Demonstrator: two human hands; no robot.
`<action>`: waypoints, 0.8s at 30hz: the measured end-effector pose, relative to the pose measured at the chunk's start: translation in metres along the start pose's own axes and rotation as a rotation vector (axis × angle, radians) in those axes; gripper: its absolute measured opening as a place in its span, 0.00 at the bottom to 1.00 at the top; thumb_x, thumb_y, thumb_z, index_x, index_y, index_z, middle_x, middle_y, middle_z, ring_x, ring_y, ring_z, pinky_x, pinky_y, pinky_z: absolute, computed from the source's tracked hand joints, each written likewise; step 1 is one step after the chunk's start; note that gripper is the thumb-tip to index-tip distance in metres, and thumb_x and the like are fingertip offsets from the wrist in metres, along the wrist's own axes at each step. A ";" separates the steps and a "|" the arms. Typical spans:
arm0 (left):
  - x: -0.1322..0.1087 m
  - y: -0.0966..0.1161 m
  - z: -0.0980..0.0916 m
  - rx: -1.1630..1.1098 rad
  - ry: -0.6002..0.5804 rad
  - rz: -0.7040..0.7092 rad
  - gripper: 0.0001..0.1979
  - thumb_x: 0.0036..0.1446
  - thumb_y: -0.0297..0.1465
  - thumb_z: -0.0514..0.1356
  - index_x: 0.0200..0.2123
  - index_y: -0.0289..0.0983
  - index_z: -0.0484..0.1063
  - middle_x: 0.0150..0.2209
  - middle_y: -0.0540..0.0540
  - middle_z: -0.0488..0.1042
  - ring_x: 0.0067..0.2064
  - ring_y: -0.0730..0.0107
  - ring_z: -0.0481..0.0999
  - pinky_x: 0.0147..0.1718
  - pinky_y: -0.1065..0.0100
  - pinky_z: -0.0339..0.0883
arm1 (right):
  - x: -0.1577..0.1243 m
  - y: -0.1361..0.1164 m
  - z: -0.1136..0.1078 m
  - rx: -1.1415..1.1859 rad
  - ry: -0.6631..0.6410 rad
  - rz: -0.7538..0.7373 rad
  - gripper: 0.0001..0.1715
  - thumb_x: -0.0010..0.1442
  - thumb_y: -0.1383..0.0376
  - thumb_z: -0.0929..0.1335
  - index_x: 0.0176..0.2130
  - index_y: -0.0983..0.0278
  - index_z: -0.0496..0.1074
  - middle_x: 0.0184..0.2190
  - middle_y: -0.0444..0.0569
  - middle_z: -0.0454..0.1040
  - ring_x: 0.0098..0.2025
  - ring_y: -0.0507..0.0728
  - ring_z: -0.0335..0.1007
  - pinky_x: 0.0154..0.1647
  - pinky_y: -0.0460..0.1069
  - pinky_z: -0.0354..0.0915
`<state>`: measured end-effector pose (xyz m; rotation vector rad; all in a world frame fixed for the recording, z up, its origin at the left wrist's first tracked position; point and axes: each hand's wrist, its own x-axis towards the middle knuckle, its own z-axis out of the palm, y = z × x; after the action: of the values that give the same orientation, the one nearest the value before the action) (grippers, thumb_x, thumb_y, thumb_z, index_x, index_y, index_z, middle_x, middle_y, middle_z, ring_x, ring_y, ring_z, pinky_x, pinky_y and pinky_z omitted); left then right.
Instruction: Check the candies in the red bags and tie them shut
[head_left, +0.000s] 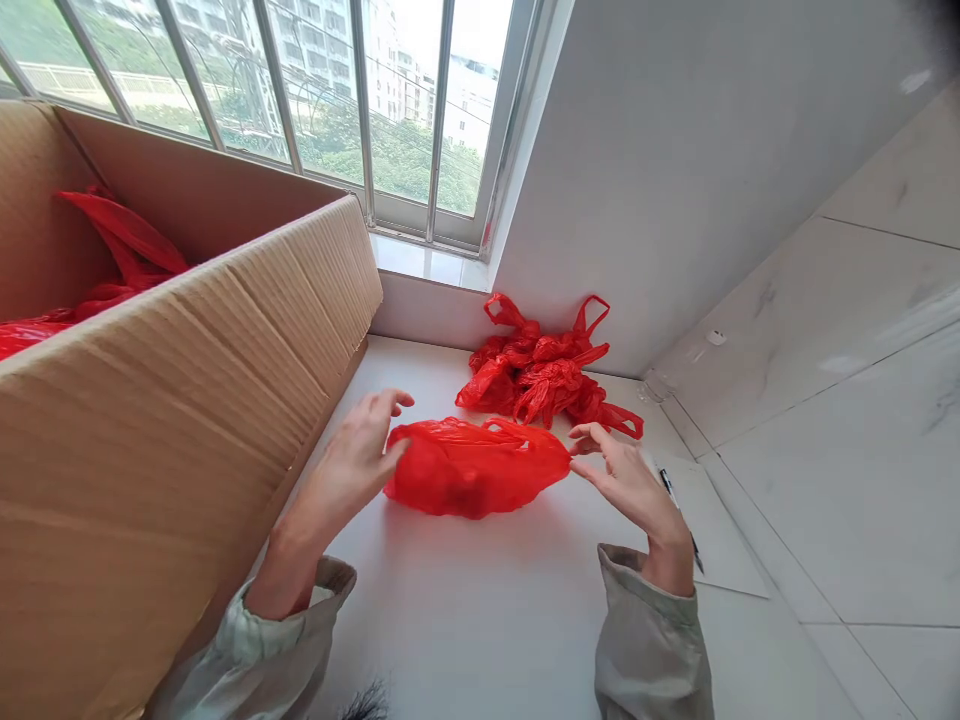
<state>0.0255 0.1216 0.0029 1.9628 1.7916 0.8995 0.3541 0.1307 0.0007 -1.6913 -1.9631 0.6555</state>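
A red plastic carrier bag (480,475) lies on the white table in front of me, spread sideways and slightly puffed, with its handles along the far side. A darker patch shows through its lower middle; what makes it cannot be told. My left hand (361,445) is at the bag's left end, thumb and fingers apart, the thumb overlapping its edge. At the right end my right hand (621,478) has its thumb and forefinger parted, with the thumb tip touching or nearly touching the bag's corner. Behind lies a heap of knotted red plastic bags (540,370).
A tall cardboard box (187,400) with more red bags (127,250) inside stands on the left. To the right, a pen (682,520) rests on white paper (724,540). A barred window (360,110) and walls bound the table (480,620).
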 end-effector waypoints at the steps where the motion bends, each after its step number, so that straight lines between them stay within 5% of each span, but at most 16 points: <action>1: -0.003 0.000 0.003 0.069 -0.046 0.066 0.23 0.55 0.25 0.56 0.55 0.38 0.66 0.52 0.39 0.70 0.55 0.54 0.69 0.51 0.56 0.68 | -0.001 -0.003 0.002 -0.028 -0.033 0.006 0.20 0.59 0.59 0.67 0.51 0.57 0.68 0.47 0.48 0.75 0.49 0.60 0.71 0.37 0.50 0.62; 3: -0.006 0.006 0.010 0.165 -0.115 0.221 0.32 0.53 0.23 0.59 0.62 0.39 0.60 0.59 0.37 0.64 0.64 0.48 0.59 0.56 0.52 0.65 | 0.001 -0.015 0.010 -0.047 -0.057 -0.033 0.30 0.56 0.60 0.70 0.58 0.56 0.66 0.53 0.49 0.73 0.54 0.61 0.69 0.42 0.52 0.65; 5: -0.007 0.016 0.018 0.210 -0.153 0.366 0.27 0.55 0.22 0.60 0.58 0.41 0.64 0.59 0.38 0.64 0.67 0.46 0.53 0.58 0.51 0.63 | 0.004 -0.030 0.022 -0.018 -0.038 -0.146 0.33 0.56 0.62 0.71 0.60 0.56 0.65 0.57 0.50 0.71 0.57 0.60 0.67 0.49 0.53 0.65; 8: -0.004 0.032 0.024 0.261 -0.203 0.435 0.09 0.62 0.24 0.55 0.42 0.38 0.72 0.46 0.41 0.74 0.56 0.51 0.67 0.52 0.53 0.65 | 0.009 -0.051 0.040 0.014 0.030 -0.306 0.20 0.58 0.65 0.70 0.51 0.59 0.72 0.50 0.50 0.75 0.53 0.59 0.69 0.54 0.53 0.62; 10: -0.003 0.037 0.022 0.225 -0.185 0.376 0.12 0.66 0.26 0.50 0.36 0.38 0.72 0.36 0.45 0.75 0.41 0.60 0.72 0.42 0.59 0.67 | 0.012 -0.057 0.046 0.059 0.081 -0.330 0.08 0.62 0.65 0.67 0.41 0.61 0.76 0.40 0.47 0.78 0.44 0.57 0.72 0.48 0.51 0.64; 13: -0.001 0.033 0.012 0.031 0.050 0.225 0.12 0.67 0.30 0.50 0.34 0.38 0.72 0.31 0.49 0.74 0.31 0.68 0.69 0.32 0.66 0.61 | 0.012 -0.049 0.041 0.177 0.316 -0.237 0.13 0.64 0.59 0.66 0.33 0.63 0.75 0.28 0.44 0.74 0.30 0.53 0.68 0.35 0.47 0.63; 17: 0.003 0.021 0.000 -0.453 0.328 -0.059 0.10 0.61 0.39 0.58 0.33 0.39 0.72 0.28 0.52 0.71 0.28 0.72 0.64 0.27 0.70 0.57 | 0.011 -0.027 0.021 0.485 0.681 -0.108 0.14 0.60 0.55 0.69 0.31 0.63 0.72 0.26 0.42 0.71 0.29 0.52 0.66 0.34 0.47 0.65; 20: 0.005 0.021 -0.004 -0.858 0.314 -0.091 0.10 0.57 0.40 0.64 0.34 0.40 0.72 0.31 0.52 0.70 0.32 0.72 0.66 0.30 0.72 0.62 | 0.008 -0.018 0.008 0.720 0.724 -0.122 0.12 0.55 0.57 0.71 0.30 0.63 0.71 0.26 0.41 0.70 0.30 0.51 0.66 0.35 0.47 0.67; 24: -0.001 0.029 -0.007 -0.991 0.257 -0.037 0.10 0.53 0.39 0.68 0.35 0.42 0.74 0.33 0.52 0.70 0.34 0.71 0.67 0.32 0.71 0.64 | -0.002 -0.017 -0.004 0.762 0.608 -0.114 0.09 0.55 0.60 0.71 0.29 0.63 0.71 0.27 0.42 0.70 0.31 0.51 0.67 0.36 0.48 0.68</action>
<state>0.0431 0.1150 0.0261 1.1937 1.0917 1.6580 0.3439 0.1268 0.0141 -1.1092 -1.1549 0.6340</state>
